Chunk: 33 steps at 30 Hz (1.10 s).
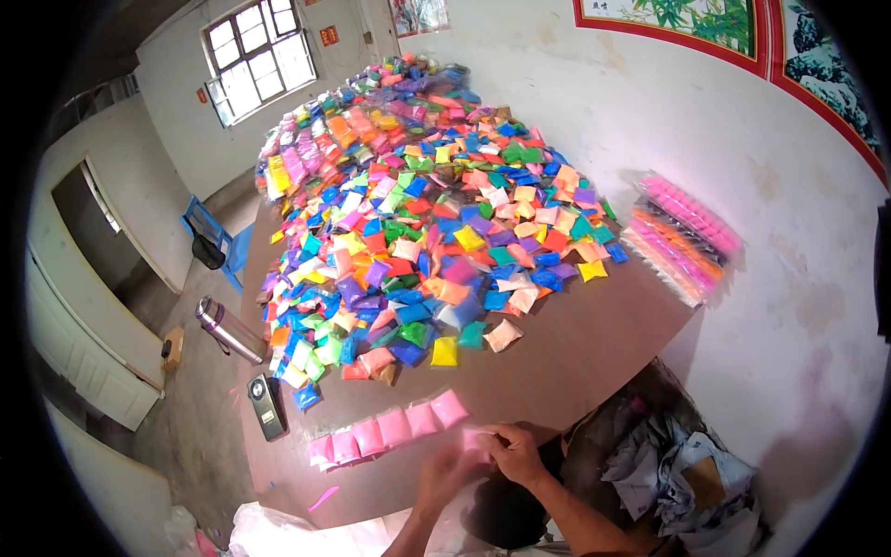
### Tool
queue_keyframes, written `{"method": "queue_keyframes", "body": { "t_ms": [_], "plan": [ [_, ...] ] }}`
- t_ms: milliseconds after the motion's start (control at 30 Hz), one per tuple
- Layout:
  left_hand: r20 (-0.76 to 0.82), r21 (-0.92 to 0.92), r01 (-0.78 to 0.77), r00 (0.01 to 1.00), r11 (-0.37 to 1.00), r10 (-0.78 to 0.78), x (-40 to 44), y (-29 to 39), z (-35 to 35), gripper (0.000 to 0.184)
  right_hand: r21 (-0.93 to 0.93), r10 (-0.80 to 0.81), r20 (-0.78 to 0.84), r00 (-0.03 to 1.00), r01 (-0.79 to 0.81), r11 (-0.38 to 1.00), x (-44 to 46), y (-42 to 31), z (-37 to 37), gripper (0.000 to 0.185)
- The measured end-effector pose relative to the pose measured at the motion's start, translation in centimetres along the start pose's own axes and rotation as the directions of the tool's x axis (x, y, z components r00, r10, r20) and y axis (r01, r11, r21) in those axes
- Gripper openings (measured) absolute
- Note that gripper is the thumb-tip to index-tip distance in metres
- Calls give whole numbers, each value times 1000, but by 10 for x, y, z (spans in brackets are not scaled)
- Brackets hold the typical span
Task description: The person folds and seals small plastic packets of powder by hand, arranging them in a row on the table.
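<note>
Near the table's front edge, my right hand pinches a pink packet at its upper right side. Beside it on the left is my left hand, blurred by motion, its fingers too smeared to read. A row of pink packets lies side by side on the brown table, just beyond my left hand. Past the row, a large heap of small coloured packets spreads over the table. A thin pink strip lies left of my hands.
A steel flask and a black device stand and lie at the left edge. Bundled packet strips rest against the wall at right. Crumpled plastic bags fill a space below the right edge. A blue chair stands beyond the table.
</note>
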<state>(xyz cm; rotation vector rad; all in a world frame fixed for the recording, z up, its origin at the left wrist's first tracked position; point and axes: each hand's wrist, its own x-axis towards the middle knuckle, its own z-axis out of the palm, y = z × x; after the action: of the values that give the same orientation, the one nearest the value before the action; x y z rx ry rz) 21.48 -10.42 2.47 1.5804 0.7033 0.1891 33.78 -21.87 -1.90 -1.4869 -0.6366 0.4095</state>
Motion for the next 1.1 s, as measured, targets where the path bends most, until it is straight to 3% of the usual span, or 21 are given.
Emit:
{"method": "queue_keyframes", "body": {
  "t_ms": [233,300,500,633,800,900,1033,1100],
  "plan": [
    [-82,-114,25,996,993,-35,3,-15,-1,27,-38,41,51,998,-40,998,2,-10,3,18],
    [-87,-170,-57,995,984,42,-1,-10,0,28,32,93,118,989,-97,995,2,1,1,20],
    [-18,47,-78,997,996,79,8,-27,-4,29,112,84,-19,996,-81,990,0,-6,1,20],
    [59,-62,-40,997,997,43,11,-30,-3,29,85,210,-5,978,-209,974,-1,-16,-1,26],
    [-90,-138,-72,994,988,60,11,-30,0,26,92,80,78,994,-87,992,1,-3,2,25],
    [-54,-146,-195,980,970,189,9,-19,2,25,116,143,105,984,-155,981,1,-4,-1,24],
    [48,-139,-192,979,972,200,9,-3,0,23,102,156,56,986,-161,982,-1,-5,-4,23],
    [-17,-87,-160,987,983,159,9,-14,-6,22,-10,22,63,998,-22,1000,-1,3,0,21]
  ]
}}
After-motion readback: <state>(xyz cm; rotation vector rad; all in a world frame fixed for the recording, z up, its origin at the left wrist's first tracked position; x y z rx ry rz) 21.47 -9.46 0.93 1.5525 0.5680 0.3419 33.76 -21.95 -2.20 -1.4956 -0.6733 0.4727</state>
